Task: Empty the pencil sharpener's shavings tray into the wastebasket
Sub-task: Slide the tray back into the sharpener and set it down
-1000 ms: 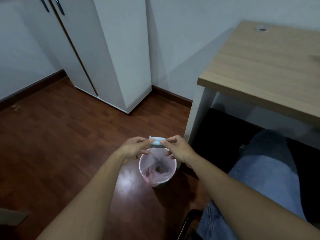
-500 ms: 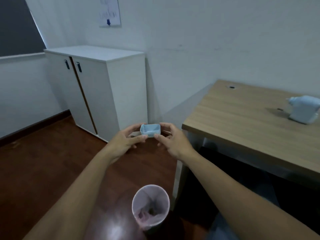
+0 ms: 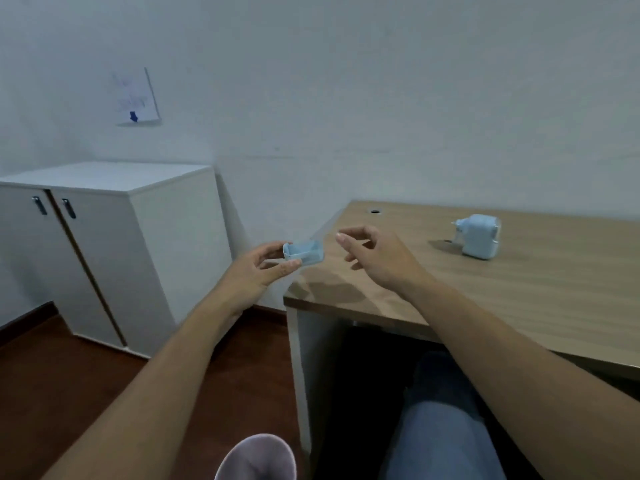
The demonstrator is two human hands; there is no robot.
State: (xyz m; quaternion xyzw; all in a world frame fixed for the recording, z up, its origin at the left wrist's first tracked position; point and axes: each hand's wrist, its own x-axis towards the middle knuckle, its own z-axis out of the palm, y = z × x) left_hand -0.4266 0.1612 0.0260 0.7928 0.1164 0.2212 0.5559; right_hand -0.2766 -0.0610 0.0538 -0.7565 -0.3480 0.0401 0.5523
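A: Head view, tray?
B: The left hand [image 3: 258, 268] is pinching the blue tray [image 3: 304, 252] just off the desk [image 3: 540, 292] corner.
A: Right hand [image 3: 375, 258]?
B: Hovering over the desk, fingers spread, holding nothing. Sharpener [image 3: 478, 235] sitting farther back; wastebasket [image 3: 256, 457] below.

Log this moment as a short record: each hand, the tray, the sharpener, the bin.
left hand: holds the tray between thumb and fingers
right hand: open, empty, apart from the tray, over the desk corner
tray: light blue, upright, open side up, held by the desk's left edge
sharpener: on the desk, untouched
bin: on the floor below, partly out of frame
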